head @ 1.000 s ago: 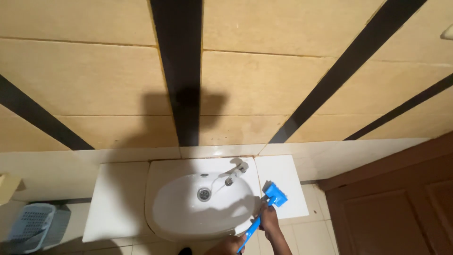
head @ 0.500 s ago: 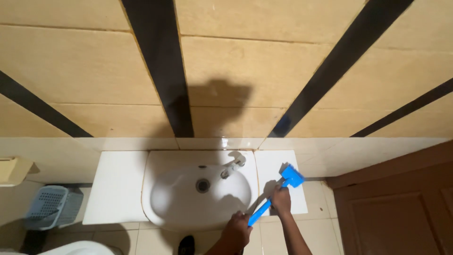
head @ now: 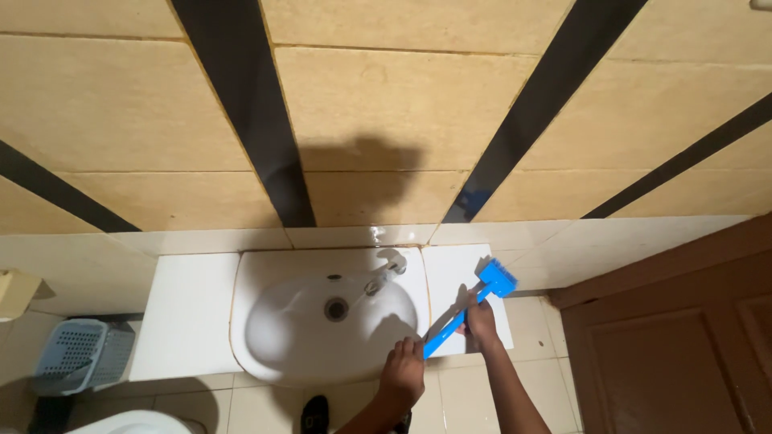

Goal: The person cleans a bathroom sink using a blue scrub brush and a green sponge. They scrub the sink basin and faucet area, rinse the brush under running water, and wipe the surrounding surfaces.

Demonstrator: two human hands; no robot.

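A blue long-handled brush (head: 469, 309) lies slanted over the white counter (head: 458, 269) to the right of the white sink basin (head: 322, 321). Its head rests on the counter near the back right corner. My right hand (head: 482, 321) grips the handle at mid-length. My left hand (head: 403, 371) grips the handle's lower end, over the basin's front right rim. A chrome tap (head: 386, 272) stands at the basin's back right, and the drain (head: 336, 307) shows in the bowl.
Tan wall tiles with black diagonal stripes fill the upper view. A brown wooden door (head: 675, 337) stands at the right. A blue slatted basket (head: 80, 354) sits on the floor at left, beside a white toilet rim (head: 133, 422). A dark shoe (head: 316, 414) shows below the basin.
The brush head has moved from the basin's right rim out onto the right counter. Both hands followed it rightward, and the camera view shifted.
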